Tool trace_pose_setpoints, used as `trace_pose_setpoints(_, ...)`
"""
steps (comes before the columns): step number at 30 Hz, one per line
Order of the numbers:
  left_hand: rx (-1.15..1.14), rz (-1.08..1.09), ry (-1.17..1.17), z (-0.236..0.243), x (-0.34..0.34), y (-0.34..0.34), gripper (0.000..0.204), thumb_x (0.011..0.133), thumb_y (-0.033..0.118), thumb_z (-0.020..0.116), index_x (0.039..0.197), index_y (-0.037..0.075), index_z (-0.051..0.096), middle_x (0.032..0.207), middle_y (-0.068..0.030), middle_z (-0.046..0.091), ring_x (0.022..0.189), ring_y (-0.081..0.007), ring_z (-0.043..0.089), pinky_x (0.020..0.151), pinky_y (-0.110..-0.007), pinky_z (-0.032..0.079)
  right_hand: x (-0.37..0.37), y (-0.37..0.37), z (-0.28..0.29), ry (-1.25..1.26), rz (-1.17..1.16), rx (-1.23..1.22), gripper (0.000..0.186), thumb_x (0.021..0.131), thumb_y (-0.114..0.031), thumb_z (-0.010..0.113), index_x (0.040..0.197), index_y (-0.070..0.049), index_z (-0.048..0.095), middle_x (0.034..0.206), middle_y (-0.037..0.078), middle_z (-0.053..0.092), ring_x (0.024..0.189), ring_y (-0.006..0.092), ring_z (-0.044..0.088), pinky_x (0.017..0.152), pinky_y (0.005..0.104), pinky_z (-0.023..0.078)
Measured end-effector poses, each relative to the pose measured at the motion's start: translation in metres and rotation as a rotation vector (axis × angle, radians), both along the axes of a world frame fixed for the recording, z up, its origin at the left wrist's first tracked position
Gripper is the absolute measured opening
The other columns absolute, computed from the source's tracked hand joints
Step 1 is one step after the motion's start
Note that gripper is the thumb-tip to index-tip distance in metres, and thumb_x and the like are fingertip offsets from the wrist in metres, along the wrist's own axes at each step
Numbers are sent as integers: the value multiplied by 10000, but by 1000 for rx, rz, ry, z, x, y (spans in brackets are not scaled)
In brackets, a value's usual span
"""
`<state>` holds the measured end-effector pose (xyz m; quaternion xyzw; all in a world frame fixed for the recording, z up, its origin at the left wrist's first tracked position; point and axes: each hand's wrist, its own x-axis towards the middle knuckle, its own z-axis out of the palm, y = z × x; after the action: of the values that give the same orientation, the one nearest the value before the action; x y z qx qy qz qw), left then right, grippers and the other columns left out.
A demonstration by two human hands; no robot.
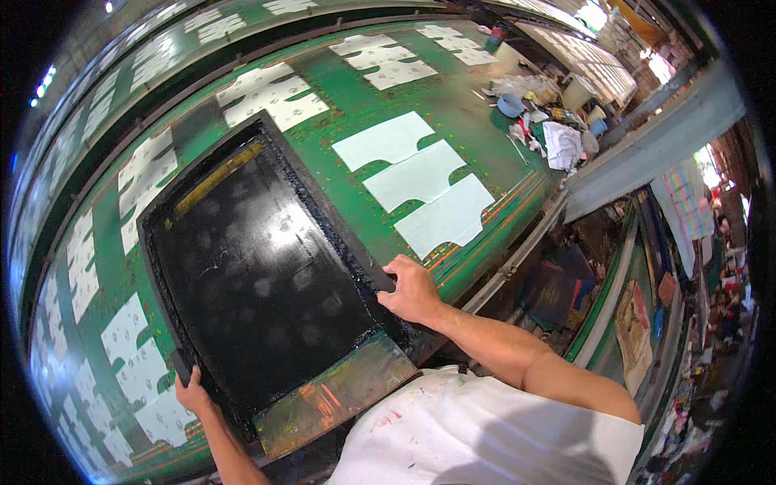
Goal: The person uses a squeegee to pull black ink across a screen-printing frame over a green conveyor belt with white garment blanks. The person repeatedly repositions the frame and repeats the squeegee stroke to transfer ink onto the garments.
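Observation:
A large screen-printing frame (303, 182) with a dark, glossy mesh slants across the green table in front of me. A yellowish strip (214, 186) runs along the inside of its far end, and a paint-stained board (339, 392) spans its near end, close to my white shirt. My left hand (194, 393) is closed on the left side of the frame. At the right edge, my right hand (411, 293) grips it with thumb and fingers. Just right of the frame lie plain pale cut fabric pieces (428, 187). Whether the frame rests on the table or hovers cannot be seen.
Printed white fabric pieces (271, 95) lie in rows over the green table (485, 121), with more (141, 372) left of the frame. A blue bowl (510, 105), rags and containers crowd the far right end. A metal rail (517, 263) follows the table's right edge.

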<state>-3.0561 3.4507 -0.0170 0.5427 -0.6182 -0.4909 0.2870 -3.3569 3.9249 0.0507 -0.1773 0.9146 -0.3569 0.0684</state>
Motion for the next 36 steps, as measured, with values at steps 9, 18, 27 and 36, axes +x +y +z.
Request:
trace_pose_setpoints(9, -170, -77, 9, 33, -94, 82, 348, 923, -16, 808, 1267, -43, 766, 1097, -78, 785, 924, -205, 720, 885, -361, 577, -96, 74, -6, 76, -60, -24, 398, 744, -174, 847, 1077, 26, 762, 1081, 202, 731, 977, 409, 741, 903, 482, 611)
trace_pose_setpoints(18, -183, -87, 182, 26, -233, 252, 347, 889, 3, 865, 1225, -29, 783, 1036, -64, 789, 883, -198, 717, 852, -356, 578, -223, 236, -48, 96, -167, -25, 451, 702, -144, 880, 1100, 41, 778, 1079, 196, 731, 957, 364, 741, 856, 444, 602)
trace_pose_setpoints(27, -167, -69, 214, 4, -314, 380, 402, 854, 31, 887, 1232, -27, 767, 1040, -63, 795, 894, -171, 715, 866, -340, 577, -312, 358, -66, 45, -109, -99, 491, 711, -61, 861, 1162, 101, 752, 1136, 217, 722, 1033, 339, 744, 900, 400, 607)
trace_pose_setpoints(36, -182, -82, 184, 12, -341, 414, 377, 875, 15, 883, 1233, -14, 771, 1040, -39, 795, 898, -154, 712, 860, -328, 579, -337, 392, -73, -7, -101, -22, 476, 736, -74, 871, 1175, 68, 755, 1128, 183, 719, 1010, 348, 722, 894, 412, 588)
